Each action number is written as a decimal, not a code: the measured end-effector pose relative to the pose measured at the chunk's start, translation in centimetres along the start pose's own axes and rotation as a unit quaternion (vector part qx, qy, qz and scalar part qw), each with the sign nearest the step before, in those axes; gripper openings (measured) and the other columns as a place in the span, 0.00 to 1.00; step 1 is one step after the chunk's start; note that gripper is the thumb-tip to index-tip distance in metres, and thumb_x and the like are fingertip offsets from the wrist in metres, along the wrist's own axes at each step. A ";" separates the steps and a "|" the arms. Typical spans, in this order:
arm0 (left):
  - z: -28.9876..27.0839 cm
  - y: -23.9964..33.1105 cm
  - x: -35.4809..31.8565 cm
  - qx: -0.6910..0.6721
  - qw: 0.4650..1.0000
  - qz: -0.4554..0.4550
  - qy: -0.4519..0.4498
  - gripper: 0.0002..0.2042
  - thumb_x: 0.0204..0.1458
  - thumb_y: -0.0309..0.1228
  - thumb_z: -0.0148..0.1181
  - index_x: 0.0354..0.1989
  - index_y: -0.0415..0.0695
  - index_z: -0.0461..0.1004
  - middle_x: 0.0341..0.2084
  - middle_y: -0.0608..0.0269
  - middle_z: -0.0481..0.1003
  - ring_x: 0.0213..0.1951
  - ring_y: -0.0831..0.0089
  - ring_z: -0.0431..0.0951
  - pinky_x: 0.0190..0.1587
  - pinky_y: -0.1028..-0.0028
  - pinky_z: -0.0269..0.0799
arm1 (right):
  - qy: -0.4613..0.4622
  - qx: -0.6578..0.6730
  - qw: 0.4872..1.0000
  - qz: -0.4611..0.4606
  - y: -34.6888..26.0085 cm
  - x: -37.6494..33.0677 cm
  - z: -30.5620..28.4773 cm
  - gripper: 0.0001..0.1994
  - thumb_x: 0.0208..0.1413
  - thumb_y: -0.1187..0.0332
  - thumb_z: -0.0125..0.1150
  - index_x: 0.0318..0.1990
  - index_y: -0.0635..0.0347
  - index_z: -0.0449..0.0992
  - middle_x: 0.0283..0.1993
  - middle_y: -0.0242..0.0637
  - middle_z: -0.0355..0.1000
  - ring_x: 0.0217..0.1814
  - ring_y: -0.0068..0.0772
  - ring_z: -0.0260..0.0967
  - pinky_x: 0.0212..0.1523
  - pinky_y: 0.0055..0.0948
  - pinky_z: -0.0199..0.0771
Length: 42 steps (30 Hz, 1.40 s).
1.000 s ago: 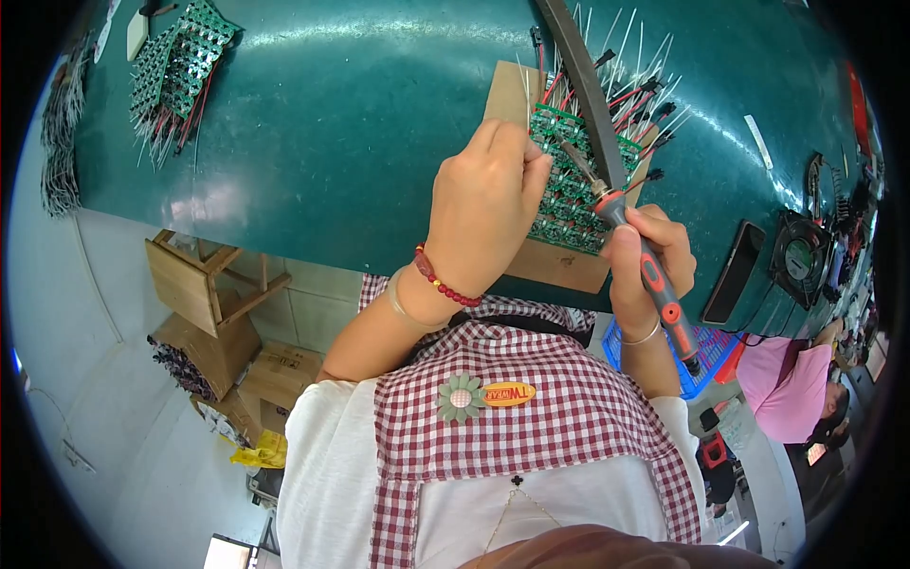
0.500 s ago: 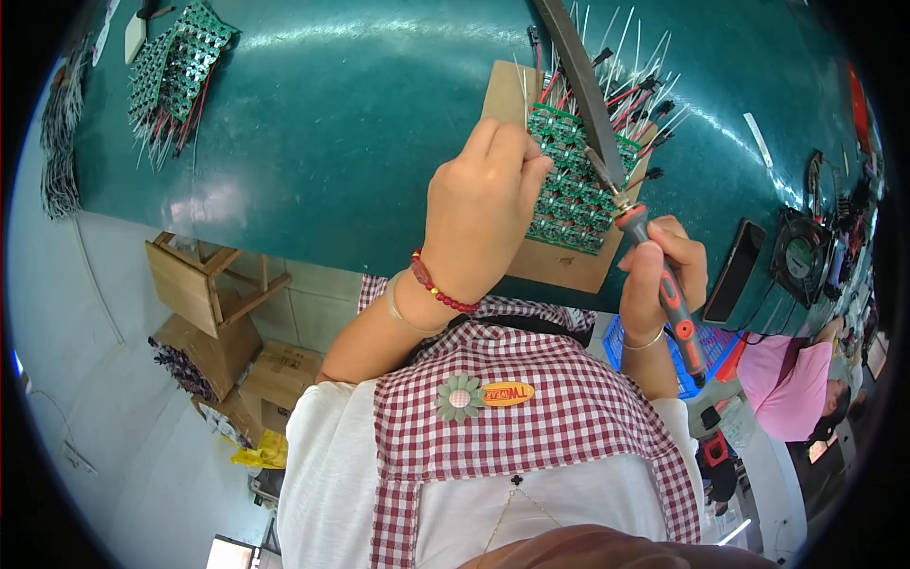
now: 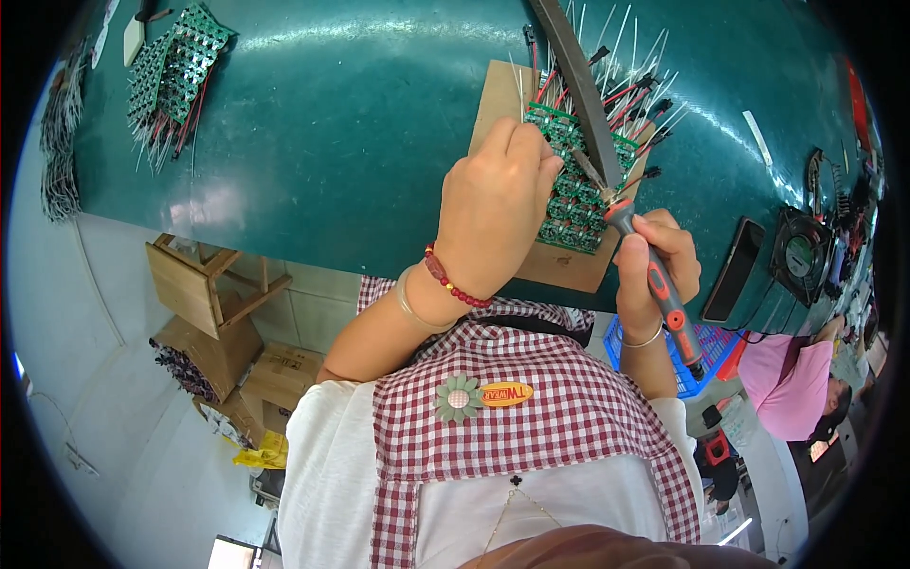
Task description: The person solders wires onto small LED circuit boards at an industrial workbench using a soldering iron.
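My right hand point(image 3: 656, 264) is closed around the grey and red handle of a soldering iron point(image 3: 677, 322). Its metal tip points up and left over a green circuit board panel point(image 3: 572, 211). My left hand point(image 3: 495, 211) hovers at the panel's left side, fingertips pinched together near the board; whatever they hold is hidden. The panel rests on a piece of brown cardboard point(image 3: 564, 269). A long dark metal bar point(image 3: 580, 78) lies slantwise across it, beside the iron's tip. Red and black wires with black connectors point(image 3: 633, 98) and pale leads fan out from its far edge.
More wired circuit boards point(image 3: 182, 68) lie at the far left of the green table point(image 3: 322, 142), near a bundle of grey wires point(image 3: 61, 152). On the right are a phone point(image 3: 735, 270) and a black fan point(image 3: 802, 248). A blue basket point(image 3: 690, 370) stands below the table edge, near a person in pink point(image 3: 787, 387).
My left hand has moved slightly right and down. The soldering iron, in my right hand, has shifted a little left. The bar and cardboard have slid slightly left.
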<state>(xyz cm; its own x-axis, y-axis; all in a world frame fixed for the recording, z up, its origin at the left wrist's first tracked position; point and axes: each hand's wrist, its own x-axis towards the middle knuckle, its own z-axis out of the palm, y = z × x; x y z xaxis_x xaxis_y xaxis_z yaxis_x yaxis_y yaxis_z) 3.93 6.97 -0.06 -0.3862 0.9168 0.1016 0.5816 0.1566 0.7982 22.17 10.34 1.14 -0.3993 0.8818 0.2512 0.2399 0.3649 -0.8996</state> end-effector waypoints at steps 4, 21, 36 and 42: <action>0.1 0.0 -0.1 -0.003 1.000 0.000 -0.003 0.08 0.45 0.21 0.66 0.27 0.39 0.71 0.24 0.58 0.72 0.23 0.66 0.77 0.24 0.72 0.71 | 0.001 0.004 1.000 -0.005 -0.1 -0.1 0.2 0.09 0.46 0.83 0.60 0.36 0.67 0.73 0.24 0.39 0.69 0.23 0.28 0.65 0.23 0.24 0.62; 0.1 0.0 0.4 0.007 1.000 0.008 0.003 0.07 0.45 0.21 0.66 0.26 0.38 0.71 0.24 0.57 0.73 0.23 0.64 0.76 0.25 0.70 0.71 | 0.006 0.002 1.000 -0.023 0.0 -0.1 0.5 0.09 0.47 0.83 0.60 0.37 0.67 0.73 0.24 0.40 0.70 0.23 0.28 0.67 0.22 0.23 0.63; -0.2 0.0 0.7 -0.013 0.999 0.023 0.018 0.05 0.47 0.19 0.62 0.29 0.37 0.72 0.27 0.55 0.72 0.24 0.60 0.75 0.27 0.67 0.71 | 0.053 0.016 0.998 -0.025 -0.1 -0.8 0.5 0.07 0.50 0.80 0.60 0.37 0.68 0.72 0.26 0.40 0.71 0.22 0.28 0.65 0.23 0.24 0.64; -0.2 0.2 0.5 0.007 0.999 0.039 0.015 0.04 0.48 0.18 0.60 0.31 0.38 0.72 0.27 0.55 0.71 0.25 0.58 0.75 0.27 0.66 0.70 | 0.042 -0.007 0.998 -0.035 -0.3 -0.9 0.4 0.08 0.48 0.81 0.61 0.37 0.68 0.72 0.23 0.39 0.70 0.21 0.29 0.66 0.22 0.26 0.64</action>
<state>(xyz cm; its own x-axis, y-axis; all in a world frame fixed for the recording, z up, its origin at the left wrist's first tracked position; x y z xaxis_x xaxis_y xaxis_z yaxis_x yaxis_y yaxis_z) 3.68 7.39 0.25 -0.3602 0.9152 0.1808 0.6211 0.0907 0.7784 22.13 9.29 1.03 -0.3405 0.8754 0.3433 0.2270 0.4308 -0.8734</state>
